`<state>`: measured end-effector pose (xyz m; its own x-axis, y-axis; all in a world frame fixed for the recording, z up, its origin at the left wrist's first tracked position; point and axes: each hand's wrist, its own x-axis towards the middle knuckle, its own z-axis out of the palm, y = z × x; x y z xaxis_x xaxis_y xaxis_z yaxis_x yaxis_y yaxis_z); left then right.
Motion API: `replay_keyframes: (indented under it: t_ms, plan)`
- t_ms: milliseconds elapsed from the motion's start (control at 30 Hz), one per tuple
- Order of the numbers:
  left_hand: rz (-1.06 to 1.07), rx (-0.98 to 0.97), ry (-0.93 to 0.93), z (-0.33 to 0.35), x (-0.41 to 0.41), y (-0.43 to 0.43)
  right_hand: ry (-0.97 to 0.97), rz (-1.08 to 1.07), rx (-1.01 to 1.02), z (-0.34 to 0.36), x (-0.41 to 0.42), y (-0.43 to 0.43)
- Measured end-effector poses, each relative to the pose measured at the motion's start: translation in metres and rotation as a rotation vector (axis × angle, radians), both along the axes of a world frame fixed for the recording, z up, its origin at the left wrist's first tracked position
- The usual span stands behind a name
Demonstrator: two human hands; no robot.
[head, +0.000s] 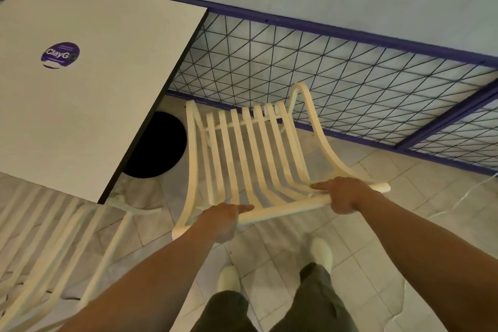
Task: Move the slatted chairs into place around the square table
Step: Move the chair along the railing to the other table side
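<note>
A cream slatted chair (pixel 250 148) stands on the tiled floor just right of the square table (pixel 89 105), its seat facing away from me toward the railing. My left hand (pixel 223 219) grips the left part of the chair's top back rail, index finger stretched along it. My right hand (pixel 343 194) grips the same rail near its right end. A second slatted chair (pixel 62 245) sits at the lower left, its seat partly under the table's near edge.
A purple-framed wire-mesh railing (pixel 336 73) runs behind the chair and table. The table's round black base (pixel 159 145) shows on the floor beneath its right edge. A purple round sticker (pixel 60 55) lies on the tabletop. My feet stand on the tiles behind the chair.
</note>
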<state>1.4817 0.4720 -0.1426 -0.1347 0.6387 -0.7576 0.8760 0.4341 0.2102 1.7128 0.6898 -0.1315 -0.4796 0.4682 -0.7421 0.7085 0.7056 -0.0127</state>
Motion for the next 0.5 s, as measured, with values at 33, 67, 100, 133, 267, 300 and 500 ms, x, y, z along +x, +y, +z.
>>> replay_keyframes:
  t_ms: [33, 67, 100, 133, 267, 300, 500]
  plan:
    - [0.009, -0.008, 0.001, 0.002, 0.001, 0.001, 0.009, 0.021, -0.021, 0.001, 0.0, 0.002]
    - [0.018, -0.015, 0.001, 0.004, 0.004, 0.002, 0.015, 0.05, -0.047, 0.002, 0.001, 0.006]
    - [0.021, -0.018, 0.001, 0.006, 0.005, 0.003, 0.024, 0.077, -0.075, 0.004, 0.001, 0.008]
    - [0.028, -0.018, 0.004, 0.008, 0.005, 0.003, 0.028, 0.109, -0.102, 0.005, 0.001, 0.009]
    - [0.084, -0.034, 0.043, 0.017, 0.015, 0.008, 0.044, 0.236, -0.174, 0.005, 0.0, 0.021]
    - [0.104, -0.029, 0.052, 0.017, 0.019, 0.009, 0.047, 0.261, -0.179, 0.004, 0.0, 0.024]
    - [0.238, -0.004, 0.063, 0.013, 0.045, 0.016, 0.022, 0.385, -0.219, 0.005, 0.005, 0.05]
